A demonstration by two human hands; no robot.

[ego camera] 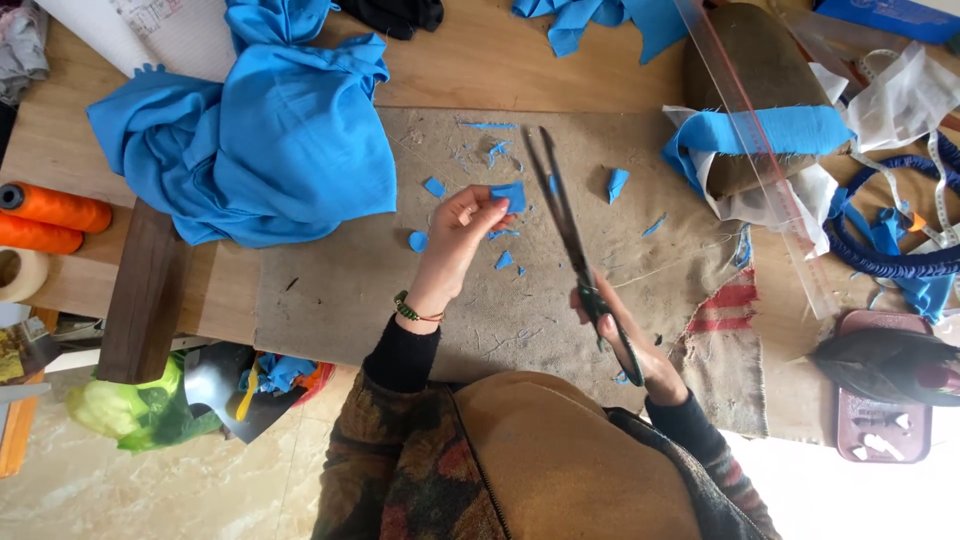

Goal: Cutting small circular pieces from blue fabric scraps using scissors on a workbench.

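My left hand (462, 225) pinches a small blue fabric piece (510, 194) between thumb and fingers above the brown mat (340, 290). My right hand (630, 335) grips the handles of long dark scissors (565, 215), whose blades are slightly apart and point away from me, just right of the fabric piece. Small blue fabric scraps (505, 260) lie on the mat around my left hand.
A large heap of blue cloth (270, 130) lies at the left. Orange thread spools (50, 215) sit at the far left edge. A clear ruler (760, 150), blue-wrapped padded form (770, 130), measuring tape and blue cord (880, 260) crowd the right side.
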